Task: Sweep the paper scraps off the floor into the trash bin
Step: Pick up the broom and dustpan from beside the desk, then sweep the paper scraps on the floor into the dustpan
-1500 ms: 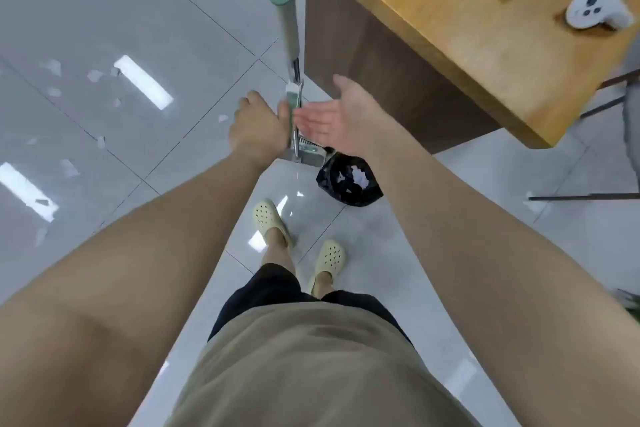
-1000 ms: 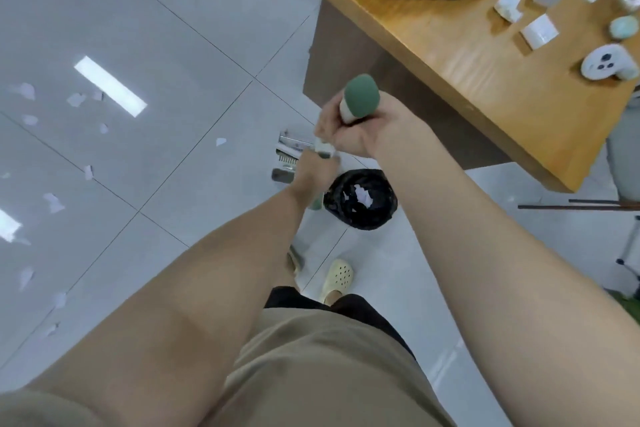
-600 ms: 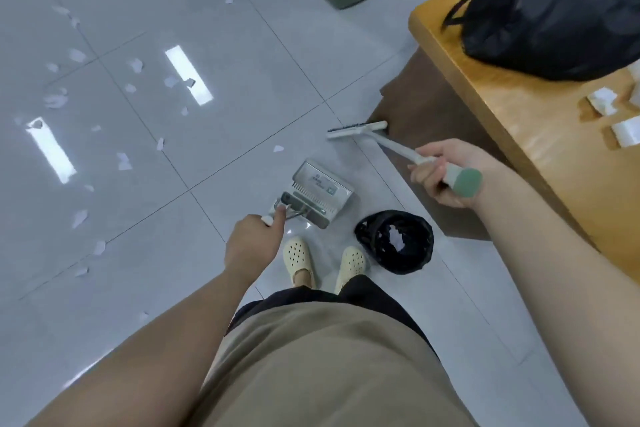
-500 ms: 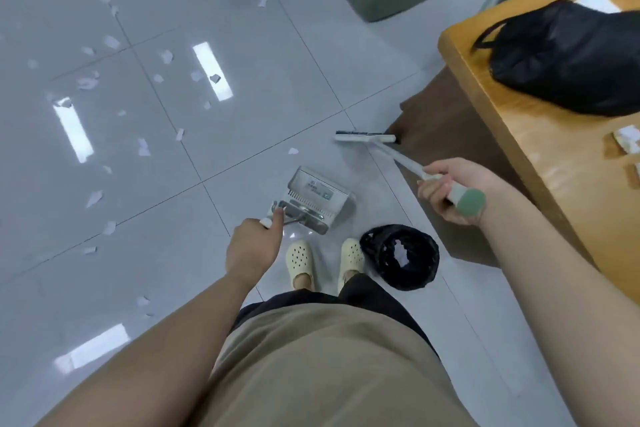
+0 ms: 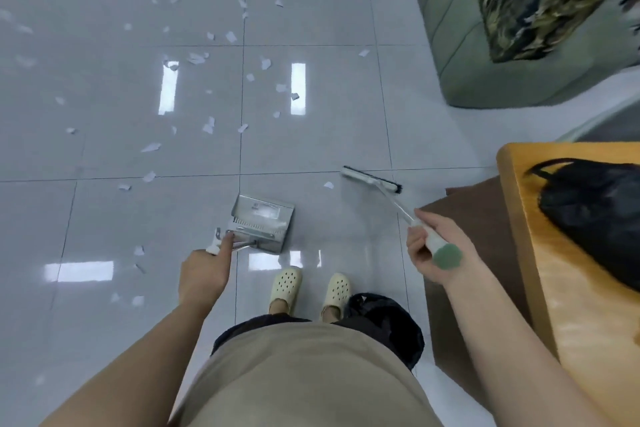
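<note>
Sweeping not yet begun: left hand [image 5: 202, 274] grips the dustpan [image 5: 261, 222] handle, right hand [image 5: 437, 248] the broom [image 5: 372, 181], fingers closed; next, brush the scattered paper scraps [image 5: 207, 80] panward, trash bin [image 5: 388, 326] beside the feet.

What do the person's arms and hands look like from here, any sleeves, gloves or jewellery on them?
Both arms are bare from the bottom edge of the picture to the wrists: no sleeves show. The left hand and right hand wear no gloves, and no watch, ring or bracelet is visible. Nothing is marked or taped on either forearm.
</note>
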